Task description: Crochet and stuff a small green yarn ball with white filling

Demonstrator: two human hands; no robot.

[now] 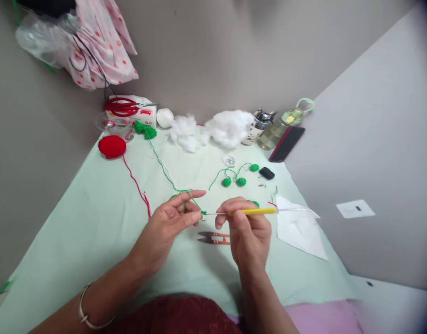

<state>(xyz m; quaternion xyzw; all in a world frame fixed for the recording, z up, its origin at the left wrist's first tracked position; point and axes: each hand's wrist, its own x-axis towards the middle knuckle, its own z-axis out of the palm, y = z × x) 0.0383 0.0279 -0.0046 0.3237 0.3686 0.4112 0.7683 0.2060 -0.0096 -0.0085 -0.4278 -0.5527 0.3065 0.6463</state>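
Between its thumb and fingers, my left hand (175,215) pinches a small piece of green yarn work (204,213). Green yarn (161,162) loops over the raised index finger and trails back to a green skein (145,130). My right hand (246,227) grips a crochet hook (258,211) by its yellow handle, and the thin metal shaft points left, its tip at the green work. Thread snips (213,238) with orange handles lie on the table below the hands, partly hidden by my right hand. Several small green crocheted balls (240,182) with yarn tails sit beyond.
A red yarn ball (112,146) lies at left, near red scissors (123,107) on a tissue pack (147,116). White stuffing (229,128) and a white yarn ball (165,118) line the back. A pen cup (255,128), bottle (281,125), phone (287,144) and white paper (299,227) are at right.
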